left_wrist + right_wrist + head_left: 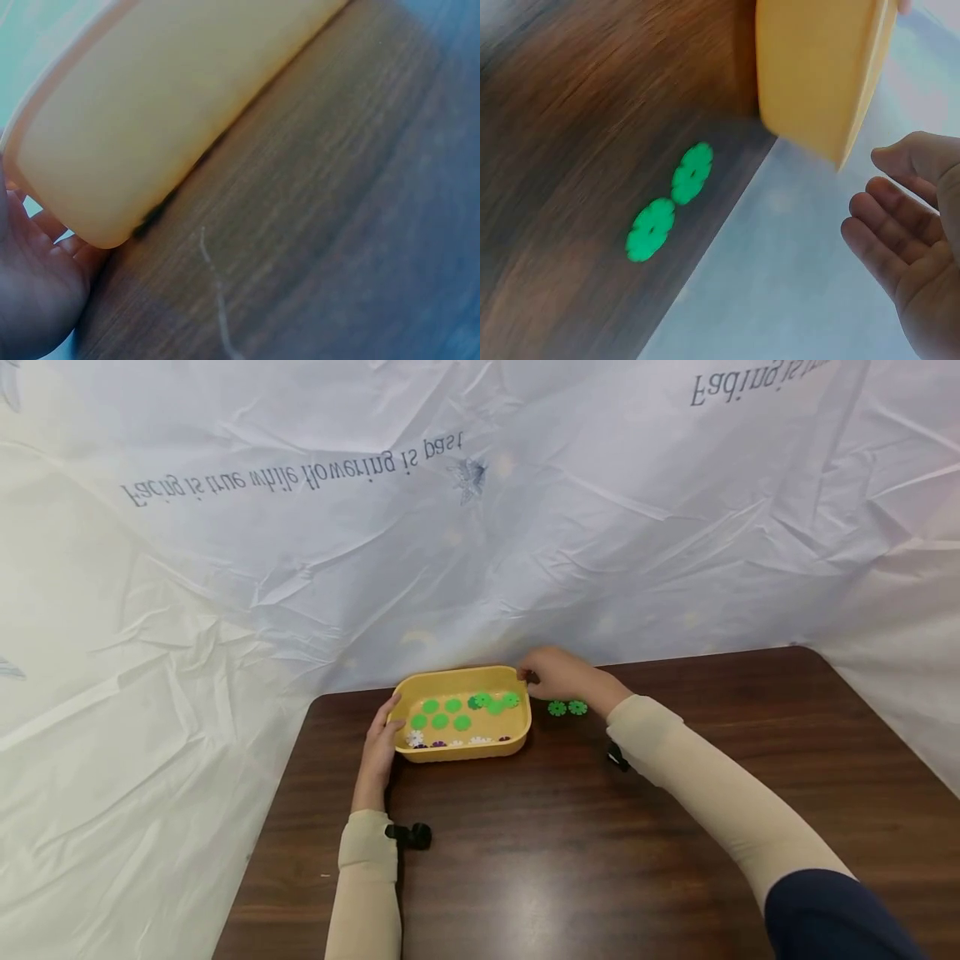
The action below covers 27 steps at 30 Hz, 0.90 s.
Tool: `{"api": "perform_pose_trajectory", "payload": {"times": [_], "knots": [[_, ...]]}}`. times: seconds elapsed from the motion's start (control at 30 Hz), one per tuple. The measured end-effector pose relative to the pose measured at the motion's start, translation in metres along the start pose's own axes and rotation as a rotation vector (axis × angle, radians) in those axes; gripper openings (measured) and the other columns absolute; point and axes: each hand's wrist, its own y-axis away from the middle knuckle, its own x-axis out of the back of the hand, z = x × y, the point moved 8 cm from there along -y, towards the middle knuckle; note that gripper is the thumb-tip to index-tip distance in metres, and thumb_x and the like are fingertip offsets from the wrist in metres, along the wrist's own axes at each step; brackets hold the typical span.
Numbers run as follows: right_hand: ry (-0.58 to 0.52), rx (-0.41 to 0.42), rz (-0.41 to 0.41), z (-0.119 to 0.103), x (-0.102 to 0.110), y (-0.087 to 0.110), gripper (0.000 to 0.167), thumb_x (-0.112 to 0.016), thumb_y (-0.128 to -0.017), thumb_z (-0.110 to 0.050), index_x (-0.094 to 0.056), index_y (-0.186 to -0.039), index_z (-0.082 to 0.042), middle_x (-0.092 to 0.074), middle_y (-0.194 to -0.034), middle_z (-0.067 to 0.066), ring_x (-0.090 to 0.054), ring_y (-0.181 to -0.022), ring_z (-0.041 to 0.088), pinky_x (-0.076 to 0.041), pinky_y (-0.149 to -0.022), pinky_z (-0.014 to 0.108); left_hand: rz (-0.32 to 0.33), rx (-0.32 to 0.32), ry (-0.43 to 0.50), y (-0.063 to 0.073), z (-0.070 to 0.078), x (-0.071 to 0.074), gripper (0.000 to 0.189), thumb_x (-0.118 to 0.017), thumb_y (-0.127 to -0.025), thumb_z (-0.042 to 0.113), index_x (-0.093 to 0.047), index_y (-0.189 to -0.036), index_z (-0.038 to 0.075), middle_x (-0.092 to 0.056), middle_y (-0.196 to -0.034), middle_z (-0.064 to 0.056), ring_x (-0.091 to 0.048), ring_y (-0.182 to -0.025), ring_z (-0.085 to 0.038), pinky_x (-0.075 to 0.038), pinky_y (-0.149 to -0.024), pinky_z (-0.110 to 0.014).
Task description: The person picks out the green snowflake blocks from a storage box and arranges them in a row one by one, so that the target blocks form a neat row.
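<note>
A shallow yellow plastic basket [459,757] stands near the table's far edge. Inside lie several green flower-shaped discs [440,721], with white ones [415,739] and purple ones [438,745] along the near wall. My left hand [379,743] holds the basket's left end, its fingers at the rim; the left wrist view shows the fingers [49,225] behind the wall. My right hand [561,675] is by the far right corner of the rim. In the right wrist view its fingers [889,225] are loosely bent, thumb apart, nothing between them.
Two green flower-shaped discs [567,708] lie side by side on the dark wooden table [570,843], right of the basket. A white printed cloth [465,568] hangs behind the far edge. Black wrist cameras [418,836] are strapped on both sleeves.
</note>
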Motion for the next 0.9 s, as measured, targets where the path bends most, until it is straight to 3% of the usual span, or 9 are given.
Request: {"api": "perform_pose_trajectory", "payload": {"times": [0.27,0.6,0.7,0.77,0.87,0.9], "knots": [[0.055,0.011,-0.079,-0.021,-0.021,-0.029,0.029,-0.071,-0.1,-0.009,-0.074,-0.127,0.0,-0.071,-0.126,0.016,-0.066,-0.117,0.034,-0.053,-0.099,0.048,0.011,0.01,0.003,-0.001,0.0,0.003,0.055,-0.044,-0.11,0.011,-0.039,-0.165,0.013,-0.025,-0.174,-0.006,-0.012,-0.161,-0.028,-0.012,-0.127,-0.053],[0.043,0.029,-0.126,-0.032,-0.061,-0.055,0.027,-0.067,-0.102,-0.01,-0.075,-0.125,0.001,-0.072,-0.126,0.016,-0.066,-0.12,0.032,-0.051,-0.104,0.045,0.035,0.019,-0.013,-0.004,-0.005,0.004,0.056,-0.045,-0.108,0.01,-0.041,-0.164,0.013,-0.028,-0.173,-0.007,-0.016,-0.16,-0.029,-0.014,-0.126,-0.053],[0.023,0.007,-0.111,-0.032,-0.068,-0.058,0.016,-0.066,-0.101,-0.008,-0.076,-0.11,0.001,-0.072,-0.11,0.011,-0.067,-0.103,0.025,-0.053,-0.094,0.038,0.036,0.012,-0.012,-0.004,-0.004,0.004,0.055,-0.045,-0.108,0.01,-0.042,-0.163,0.014,-0.028,-0.173,-0.006,-0.016,-0.16,-0.028,-0.014,-0.126,-0.052],[0.009,-0.012,-0.1,-0.031,-0.073,-0.058,0.01,-0.064,-0.1,-0.005,-0.071,-0.094,-0.002,-0.063,-0.094,0.006,-0.055,-0.083,0.019,-0.046,-0.079,0.033,0.029,0.008,-0.011,-0.004,-0.004,0.003,0.055,-0.045,-0.109,0.01,-0.042,-0.163,0.014,-0.026,-0.173,-0.006,-0.016,-0.16,-0.029,-0.015,-0.126,-0.053],[0.054,-0.052,-0.104,-0.027,-0.082,-0.057,0.019,-0.058,-0.103,-0.006,-0.059,-0.084,-0.011,-0.049,-0.088,0.002,-0.038,-0.075,0.018,-0.035,-0.071,0.035,0.016,0.011,-0.01,-0.004,-0.003,0.002,0.055,-0.046,-0.109,0.011,-0.042,-0.164,0.015,-0.025,-0.174,-0.006,-0.015,-0.161,-0.029,-0.015,-0.126,-0.053],[0.075,-0.063,-0.096,-0.026,-0.084,-0.057,0.02,-0.057,-0.104,-0.008,-0.062,-0.085,-0.013,-0.053,-0.091,0.0,-0.042,-0.075,0.016,-0.037,-0.07,0.034,0.012,0.011,-0.011,-0.004,-0.003,0.002,0.055,-0.046,-0.109,0.011,-0.042,-0.164,0.015,-0.025,-0.174,-0.006,-0.014,-0.161,-0.029,-0.014,-0.126,-0.053]]}}
